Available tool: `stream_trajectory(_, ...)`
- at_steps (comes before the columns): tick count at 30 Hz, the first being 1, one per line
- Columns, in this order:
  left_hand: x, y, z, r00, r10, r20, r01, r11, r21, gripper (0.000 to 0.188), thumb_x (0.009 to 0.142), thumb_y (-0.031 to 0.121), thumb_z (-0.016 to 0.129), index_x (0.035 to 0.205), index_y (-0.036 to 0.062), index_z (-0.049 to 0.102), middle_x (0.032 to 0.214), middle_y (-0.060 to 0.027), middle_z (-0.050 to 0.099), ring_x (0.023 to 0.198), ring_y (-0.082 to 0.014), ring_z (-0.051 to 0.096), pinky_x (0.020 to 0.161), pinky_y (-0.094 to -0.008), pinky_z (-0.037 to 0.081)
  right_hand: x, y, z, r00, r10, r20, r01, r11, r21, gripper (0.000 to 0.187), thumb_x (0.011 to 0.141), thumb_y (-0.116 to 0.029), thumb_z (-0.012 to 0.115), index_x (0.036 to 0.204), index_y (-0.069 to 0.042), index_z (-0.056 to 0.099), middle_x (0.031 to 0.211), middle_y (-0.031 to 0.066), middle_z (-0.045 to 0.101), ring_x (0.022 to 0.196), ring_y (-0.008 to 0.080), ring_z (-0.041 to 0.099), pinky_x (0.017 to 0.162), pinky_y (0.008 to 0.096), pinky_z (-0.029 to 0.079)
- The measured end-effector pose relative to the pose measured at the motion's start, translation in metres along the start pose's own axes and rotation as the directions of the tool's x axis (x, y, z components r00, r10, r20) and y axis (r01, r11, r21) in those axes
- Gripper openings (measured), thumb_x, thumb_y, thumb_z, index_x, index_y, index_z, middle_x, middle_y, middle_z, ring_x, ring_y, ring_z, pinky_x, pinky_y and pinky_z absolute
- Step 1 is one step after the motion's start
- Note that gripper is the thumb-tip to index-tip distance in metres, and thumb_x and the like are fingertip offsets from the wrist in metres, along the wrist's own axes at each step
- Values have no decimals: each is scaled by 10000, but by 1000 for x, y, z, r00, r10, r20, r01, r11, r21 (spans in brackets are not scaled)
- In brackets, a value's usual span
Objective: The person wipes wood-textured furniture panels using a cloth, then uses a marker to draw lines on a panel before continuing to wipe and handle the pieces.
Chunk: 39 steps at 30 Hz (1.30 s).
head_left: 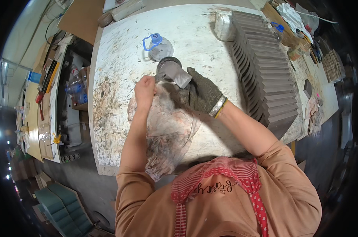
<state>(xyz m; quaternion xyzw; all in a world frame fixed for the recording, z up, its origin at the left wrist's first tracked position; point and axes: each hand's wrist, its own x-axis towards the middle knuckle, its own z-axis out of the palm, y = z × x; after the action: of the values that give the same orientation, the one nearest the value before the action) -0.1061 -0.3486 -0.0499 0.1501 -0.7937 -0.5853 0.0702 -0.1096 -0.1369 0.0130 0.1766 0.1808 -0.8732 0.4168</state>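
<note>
My left hand [145, 90], bare, is closed at the near left side of a round dark dish [162, 63]. A small dark piece shows by its fingertips, but what the fingers hold is hidden. My right hand [204, 90] wears a dark knitted glove and grips a small grey block [183, 79] whose pale face catches the light. The block is at the dish's near right edge; whether they touch I cannot tell. Grey material [170, 69] shows in the dish. Below both hands a stained, crumpled cloth [171, 122] spreads over the white table [119, 51] and hangs off its near edge.
Beyond the dish stands a clear plastic jug [162, 50] with a blue cap and handle. Long rows of grey blocks [265, 67] fill the right side, with a whitish container [224, 25] at their far end. A shelf with bottles [77, 93] stands left.
</note>
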Motion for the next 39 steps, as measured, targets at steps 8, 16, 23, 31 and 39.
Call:
stream_trajectory(8,33,-12,-27,873,460,161,-421,545,725,324,869,257,642,1091,22,648,1020,-214,644,901,-288,624,804,-377,478,-101,12,4,932,-134,338,280,858,-430,393,962,-295,570,1178,26,500,883,122,629,743,177,638,669,301,557)
stream_trajectory(16,-141,116,126,881,167,443,-189,982,5,772,868,219,652,1506,120,228,1473,-161,352,1235,-312,474,953,-416,476,-308,-88,-63,529,-825,201,835,462,-301,475,907,-317,604,1256,-2,537,1155,177,611,998,279,606,861,421,519)
stream_trajectory(23,-220,109,242,768,269,581,-92,945,-315,1032,730,170,793,1474,-42,109,1440,-271,319,1328,-344,364,1108,-376,304,-342,-81,-98,220,-949,227,127,-203,-971,451,863,-239,678,1261,-56,569,1205,103,612,1058,207,597,879,328,486)
stream_trajectory(31,-228,76,276,840,310,446,-196,938,-285,868,742,170,752,1410,-49,243,1357,-260,384,1274,-378,401,1080,-406,325,-317,-75,-66,440,-579,686,-220,-810,-543,454,875,-331,632,1236,-56,602,1147,181,627,1058,356,575,938,425,444)
stream_trajectory(39,-233,74,281,866,332,374,-284,942,-181,854,754,204,741,1397,-81,258,1355,-303,384,1268,-434,395,1075,-438,331,-311,-71,-54,568,-539,622,-214,-826,-521,522,822,-295,702,1282,-85,573,1218,194,589,1150,372,534,1002,420,416)
